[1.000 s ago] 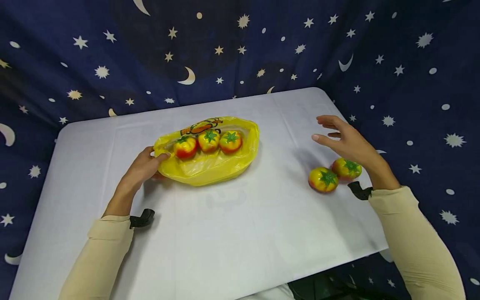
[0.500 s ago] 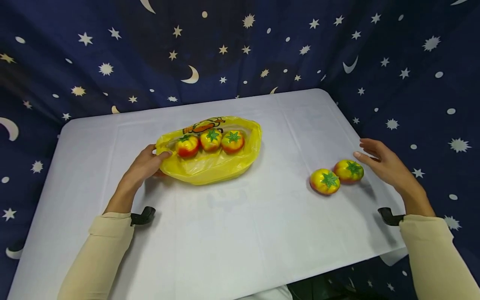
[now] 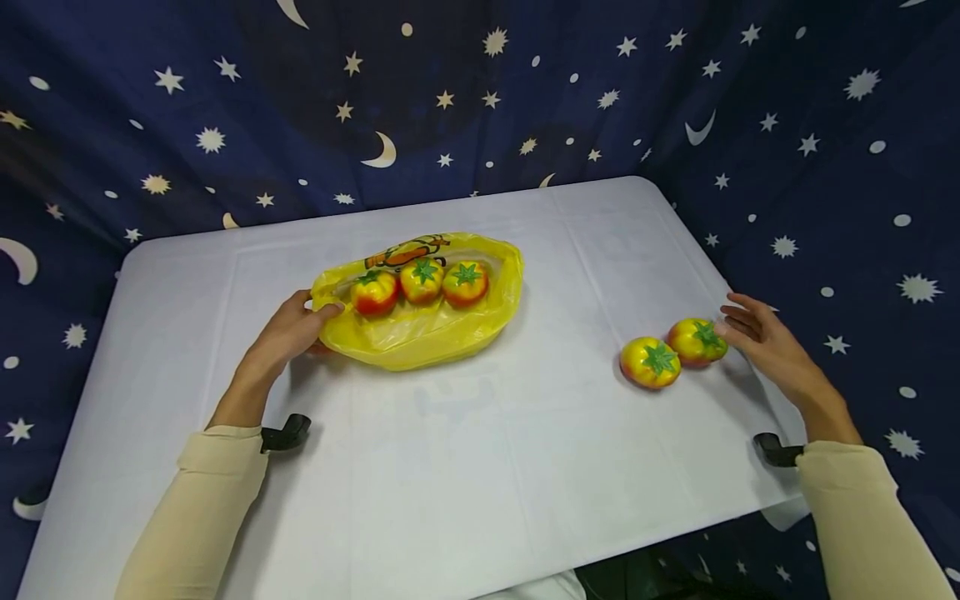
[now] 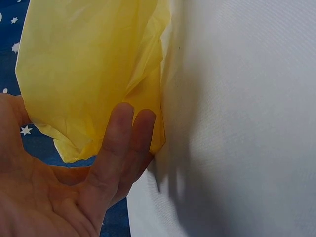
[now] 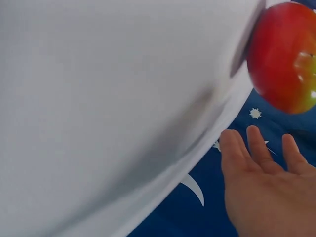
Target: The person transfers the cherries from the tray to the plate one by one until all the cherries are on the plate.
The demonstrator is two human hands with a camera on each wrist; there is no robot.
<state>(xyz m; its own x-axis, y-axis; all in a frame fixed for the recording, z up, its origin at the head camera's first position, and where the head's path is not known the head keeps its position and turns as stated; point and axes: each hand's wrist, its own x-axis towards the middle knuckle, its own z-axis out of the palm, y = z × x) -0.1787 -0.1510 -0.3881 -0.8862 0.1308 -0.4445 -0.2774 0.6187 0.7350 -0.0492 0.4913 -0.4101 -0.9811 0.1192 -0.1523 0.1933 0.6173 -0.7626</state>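
My left hand (image 3: 288, 335) pinches the left rim of a yellow plastic bag (image 3: 412, 346), thumb on the inner side and fingers outside. In the left wrist view, two fingers (image 4: 114, 136) lie along the bag's outer wall. Inside the bag's mouth sit three red-and-yellow artificial tomatoes (image 3: 465, 287) with green star-shaped tops. Two more rest side by side on the table's right: a nearer tomato (image 3: 647, 364) and a farther-right tomato (image 3: 692, 343). Just right of the latter is my right hand (image 3: 780, 354), its thumb tip close to it. The right wrist view shows the fingers extended, apart from the tomato (image 5: 281, 57).
A white cloth covers the table (image 3: 450, 475), whose right edge runs beneath my right hand. Dark blue curtains (image 3: 300, 100) with moons and stars hang behind and at the sides. A black wrist camera (image 3: 285, 433) sits on each wrist.
My right hand has moved right and toward me, from above the two loose tomatoes to their right side, then a little closer to the right one. The left hand still holds the bag.
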